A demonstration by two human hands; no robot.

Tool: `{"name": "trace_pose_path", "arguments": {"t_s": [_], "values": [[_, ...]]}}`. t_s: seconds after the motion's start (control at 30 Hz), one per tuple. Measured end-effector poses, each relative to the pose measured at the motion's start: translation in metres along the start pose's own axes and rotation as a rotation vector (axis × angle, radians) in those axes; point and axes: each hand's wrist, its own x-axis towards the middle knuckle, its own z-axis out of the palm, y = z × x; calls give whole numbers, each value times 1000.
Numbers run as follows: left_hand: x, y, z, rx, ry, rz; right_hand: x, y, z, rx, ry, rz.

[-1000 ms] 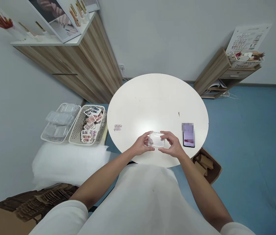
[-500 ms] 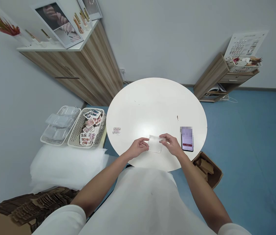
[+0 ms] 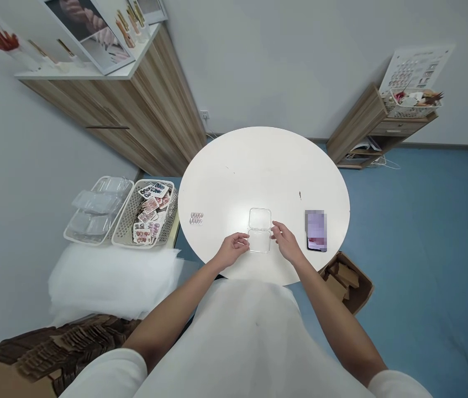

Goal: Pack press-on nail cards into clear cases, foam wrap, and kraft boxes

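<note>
A clear plastic box [image 3: 259,241] lies unfolded near the front of the round white table [image 3: 271,160], its lid flipped back on the far side. The fingers of my left hand [image 3: 234,249] grip the box's left edge. At the right edge, near the hinge, my right hand [image 3: 285,240] has its fingers apart; whether they touch the plastic is hard to tell. A small card of pinkish press-on nails [image 3: 196,219] rests on the table at the left. To the right of my right hand lies a phone [image 3: 315,231], partly pixelated.
Left of the table, one white basket [image 3: 124,229] holds nail cards, another [image 3: 70,233] clear packages. White foam sheets [image 3: 113,279] lie below them. A cardboard box [image 3: 358,293] stands on the floor at the right. A small dark item [image 3: 300,195] is on the table.
The clear box's lid has swung away from me and now lies unfolded. My right hand has lowered from the lid to the box's right side. The whole view has shifted slightly.
</note>
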Motion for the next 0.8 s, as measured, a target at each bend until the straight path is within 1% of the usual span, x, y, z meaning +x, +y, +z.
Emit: {"name": "trace_pose_path", "arguments": {"t_s": [0.07, 0.2, 0.3, 0.4, 0.5, 0.6, 0.7, 0.8], "values": [[2, -9, 1, -1, 19, -26, -11, 12, 4, -66, 24, 14], [7, -29, 6, 16, 52, -89, -32, 40, 21, -79, -54, 65], [11, -41, 10, 47, 72, -121, -37, 53, 34, -83, -74, 85], [15, -50, 12, 111, 105, -136, -34, 61, 43, -138, -36, 103], [21, -56, 15, 224, 127, -130, -28, 67, 48, -186, 2, 134], [25, -59, 18, 350, 163, -133, -25, 70, 51, -203, 2, 183], [23, -60, 21, 450, 209, -149, -26, 72, 51, -198, 3, 218], [17, -61, 23, 465, 227, -169, -32, 73, 50, -170, 19, 213]]}}
